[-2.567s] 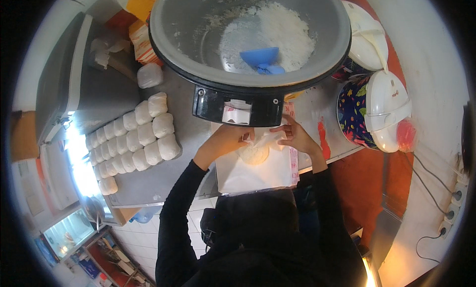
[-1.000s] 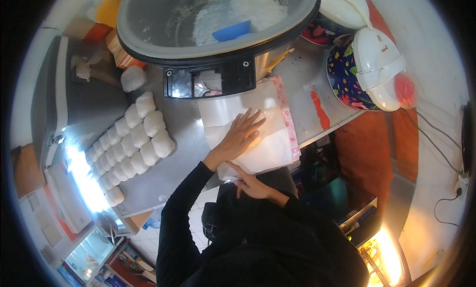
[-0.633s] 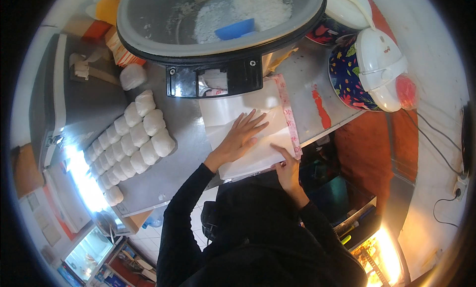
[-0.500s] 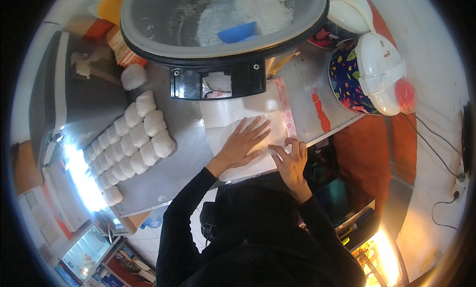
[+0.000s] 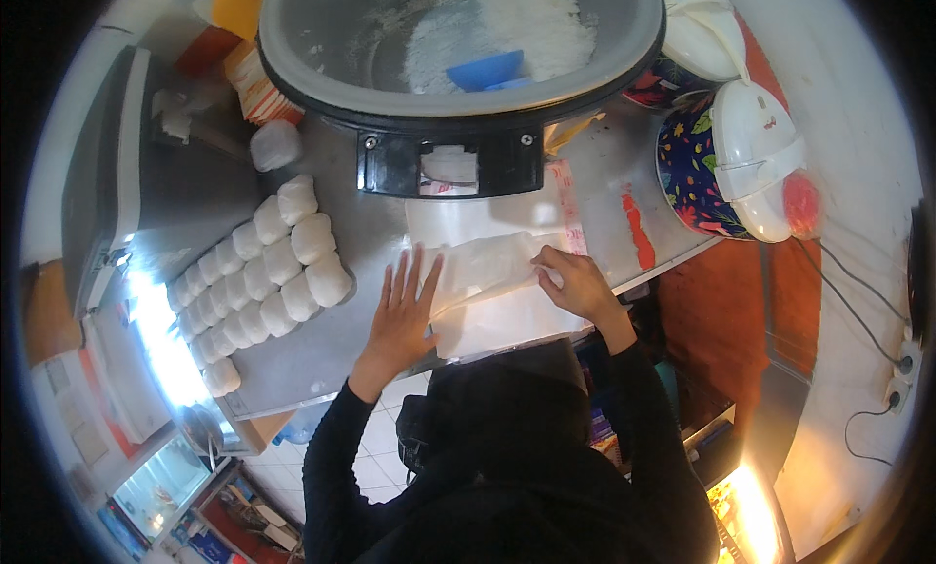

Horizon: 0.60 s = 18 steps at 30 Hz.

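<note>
Far left: dark grey boxy appliance with a pale edge (image 5: 166, 135) on the grey metal counter (image 5: 375, 242)
Next, smooth white rounded dough pieces (image 5: 263, 262), packed in about 3 rows running diagonally, neighbours touching
Left hand (image 5: 400, 315): flat, fingers spread, not gripping, at the left edge of the sheet
Thin white paper sheet (image 5: 492, 257): on the counter near its front edge, between the hands, on top of a stack of paper; an uneven fold edge crosses it, wrinkled and slightly raised toward the left, matte and smooth elsewhere; red-and-white printed paper strip (image 5: 569, 213) shows along the stack's right side
Just beyond: large round grey bowl (image 5: 429, 104), dark outer rim, black bracket with 2 screws overhanging the paper's far end; inside, loose white powder (image 5: 551, 28), thicker to the right, plus a blue plastic scoop (image 5: 485, 72) lying in it
Right hand (image 5: 580, 286): fingers curled, thumb and forefinger close together at the sheet's right part; can't tell if they're pinching paper
Right of that, a red smear (image 5: 638, 233) on the counter
Far right: 2 dark blue floral-patterned buckets (image 5: 687, 164) with white lids (image 5: 751, 140); contents hidden
</note>
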Available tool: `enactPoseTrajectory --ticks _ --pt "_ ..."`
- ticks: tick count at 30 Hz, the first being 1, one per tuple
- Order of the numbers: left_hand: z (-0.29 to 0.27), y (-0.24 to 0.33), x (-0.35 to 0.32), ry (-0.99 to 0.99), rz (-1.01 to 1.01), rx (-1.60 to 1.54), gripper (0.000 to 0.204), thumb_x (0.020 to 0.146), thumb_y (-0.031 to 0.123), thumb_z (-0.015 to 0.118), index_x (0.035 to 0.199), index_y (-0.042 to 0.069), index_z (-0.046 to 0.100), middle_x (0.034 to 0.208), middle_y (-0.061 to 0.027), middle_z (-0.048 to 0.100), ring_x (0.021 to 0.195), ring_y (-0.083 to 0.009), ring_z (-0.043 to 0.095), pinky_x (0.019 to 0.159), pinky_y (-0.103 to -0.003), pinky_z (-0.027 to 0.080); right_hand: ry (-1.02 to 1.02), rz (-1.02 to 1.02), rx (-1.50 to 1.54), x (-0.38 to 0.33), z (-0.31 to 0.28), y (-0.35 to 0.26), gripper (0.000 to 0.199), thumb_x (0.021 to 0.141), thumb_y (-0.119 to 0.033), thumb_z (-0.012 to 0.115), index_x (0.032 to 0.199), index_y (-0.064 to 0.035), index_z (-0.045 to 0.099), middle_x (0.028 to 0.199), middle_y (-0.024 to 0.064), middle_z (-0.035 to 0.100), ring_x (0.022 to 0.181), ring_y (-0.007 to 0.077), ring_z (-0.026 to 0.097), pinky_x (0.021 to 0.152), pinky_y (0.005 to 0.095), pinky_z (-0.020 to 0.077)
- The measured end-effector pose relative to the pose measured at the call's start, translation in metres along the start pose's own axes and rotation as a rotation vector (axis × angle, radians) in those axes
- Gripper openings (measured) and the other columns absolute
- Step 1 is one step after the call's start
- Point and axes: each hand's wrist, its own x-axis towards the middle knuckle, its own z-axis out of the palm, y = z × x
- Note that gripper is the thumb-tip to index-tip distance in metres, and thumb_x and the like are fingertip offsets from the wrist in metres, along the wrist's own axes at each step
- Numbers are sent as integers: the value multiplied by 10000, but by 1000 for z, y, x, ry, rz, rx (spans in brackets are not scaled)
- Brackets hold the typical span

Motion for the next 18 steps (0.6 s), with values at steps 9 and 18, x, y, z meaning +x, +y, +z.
enactPoseTrajectory --ticks 9,18 --pt "48 -39 49 -144 121 -654 291 807 260 692 962 20 632 917 -113 645 994 -288 586 933 -397 399 206 224 96 7 23 15 183 857 -177 654 937 -14 631 870 147 675 825 362 644 740 408 503" --pt "62 -20 47 164 -90 -902 139 848 177 684 865 39 690 794 -83 663 768 -195 509 787 -299 412 345 359 125 5 42 8 152 844 -142 669 908 -5 660 831 151 681 796 328 655 730 363 500"
